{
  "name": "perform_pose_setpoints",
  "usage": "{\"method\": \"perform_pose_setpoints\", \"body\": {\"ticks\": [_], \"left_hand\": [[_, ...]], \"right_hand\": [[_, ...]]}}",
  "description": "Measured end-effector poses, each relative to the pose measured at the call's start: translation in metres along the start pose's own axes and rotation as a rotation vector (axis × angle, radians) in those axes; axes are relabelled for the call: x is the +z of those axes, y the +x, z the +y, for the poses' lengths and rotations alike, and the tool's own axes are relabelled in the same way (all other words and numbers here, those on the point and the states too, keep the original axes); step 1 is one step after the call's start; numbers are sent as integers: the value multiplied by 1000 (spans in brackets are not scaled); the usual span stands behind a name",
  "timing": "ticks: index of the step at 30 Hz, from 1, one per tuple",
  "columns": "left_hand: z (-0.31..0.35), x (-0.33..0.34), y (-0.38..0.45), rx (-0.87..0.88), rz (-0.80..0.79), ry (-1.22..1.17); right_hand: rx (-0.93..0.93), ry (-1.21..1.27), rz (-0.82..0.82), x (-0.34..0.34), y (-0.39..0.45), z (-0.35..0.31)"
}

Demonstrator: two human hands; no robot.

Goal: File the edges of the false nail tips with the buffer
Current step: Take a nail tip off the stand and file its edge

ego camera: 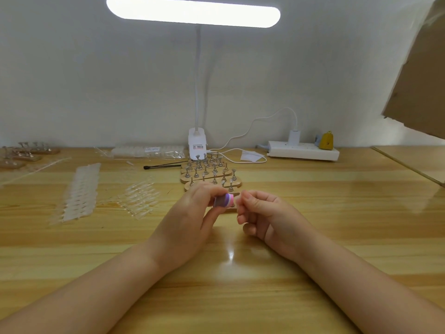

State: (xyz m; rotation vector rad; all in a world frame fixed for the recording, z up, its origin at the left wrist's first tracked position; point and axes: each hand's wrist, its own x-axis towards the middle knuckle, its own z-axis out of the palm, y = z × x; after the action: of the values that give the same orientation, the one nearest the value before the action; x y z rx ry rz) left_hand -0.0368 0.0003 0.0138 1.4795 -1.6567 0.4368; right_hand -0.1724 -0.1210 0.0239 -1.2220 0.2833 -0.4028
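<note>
At frame centre I see my left hand (192, 208) gripping the buffer (224, 200), its end facing right toward my right hand (260, 213), whose fingers pinch something I cannot make out.

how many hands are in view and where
2. The left hand is at centre over the wooden table, gripping the purple-and-pink buffer. The right hand is just beside it, fingers curled; whether it pinches a nail tip cannot be told.
</note>
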Motion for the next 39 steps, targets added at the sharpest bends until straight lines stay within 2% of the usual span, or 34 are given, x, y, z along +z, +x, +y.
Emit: {"method": "perform_pose_setpoints", "body": {"ticks": [3,5,7,10,14,19,23,28,32,36,39], "left_hand": [[4,0,0,34,66,-50],[5,1,0,74,47,-58],[3,2,0,35,16,4],[0,0,-1,-16,53,32],[6,3,0,131,58,51],[1,-1,0,34,90,128],[8,2,1,210,74,47],[1,-1,0,80,66,106],[5,2,0,174,62,17],[5,3,-2,22,26,45],[9,0,1,97,92,4]], "right_hand": [[-2,-26,4,2,1,1],[-3,-16,15,3,1,2],[2,3,26,3,1,2],[5,5,67,4,1,1],[-1,4,96,5,0,0],[48,18,72,4,1,-3],[17,-12,25,4,0,-2],[42,-9,3,2,0,-3],[34,-32,-28,2,-1,-3],[43,-18,5,0,0,-3],[30,-9,27,2,1,-1]]}}
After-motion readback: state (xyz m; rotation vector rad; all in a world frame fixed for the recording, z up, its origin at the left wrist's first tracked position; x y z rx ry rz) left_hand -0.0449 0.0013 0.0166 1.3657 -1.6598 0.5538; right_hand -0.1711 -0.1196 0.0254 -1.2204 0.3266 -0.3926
